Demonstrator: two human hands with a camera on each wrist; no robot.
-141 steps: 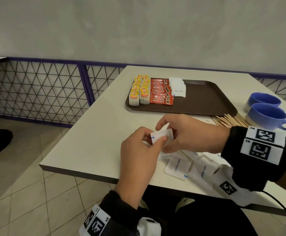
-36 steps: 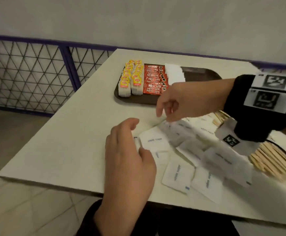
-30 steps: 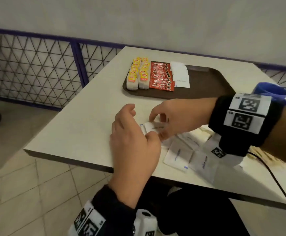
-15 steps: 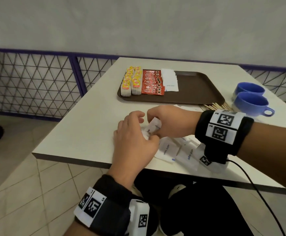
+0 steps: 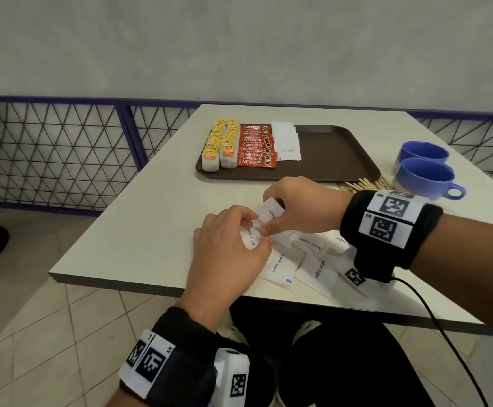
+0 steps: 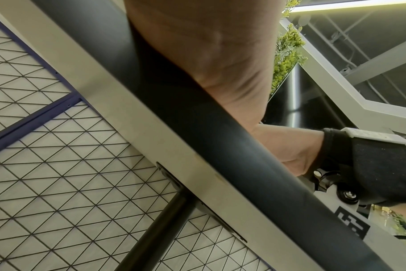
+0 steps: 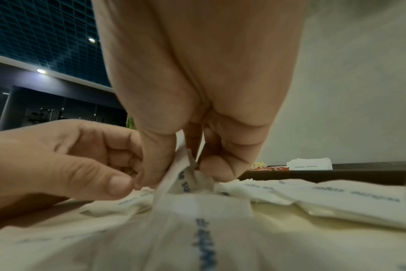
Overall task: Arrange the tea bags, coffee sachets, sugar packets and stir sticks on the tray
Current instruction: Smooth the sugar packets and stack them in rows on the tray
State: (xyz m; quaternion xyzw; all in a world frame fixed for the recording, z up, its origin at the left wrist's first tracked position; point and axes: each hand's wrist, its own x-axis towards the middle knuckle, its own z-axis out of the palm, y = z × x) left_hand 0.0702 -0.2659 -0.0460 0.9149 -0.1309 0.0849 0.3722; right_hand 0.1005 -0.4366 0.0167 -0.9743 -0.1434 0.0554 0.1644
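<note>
a dark brown tray (image 5: pixel 336 155) holds yellow-tagged white tea bags (image 5: pixel 220 145), red coffee sachets (image 5: pixel 257 146) and white sugar packets (image 5: pixel 286 141) with blue lettering. two blue cups (image 5: pixel 424 171) stand on the cream table (image 5: pixel 139 230).

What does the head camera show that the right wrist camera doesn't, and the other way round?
Only the head view shows the two blue cups, the stir sticks on the table beside the tray, the two rows of tea bags and the empty right part of the tray.

Only the right wrist view shows, from below, the right hand pinching a sugar packet.

Both show the left hand touching the loose packets, and the sugar stack on the tray.
</note>
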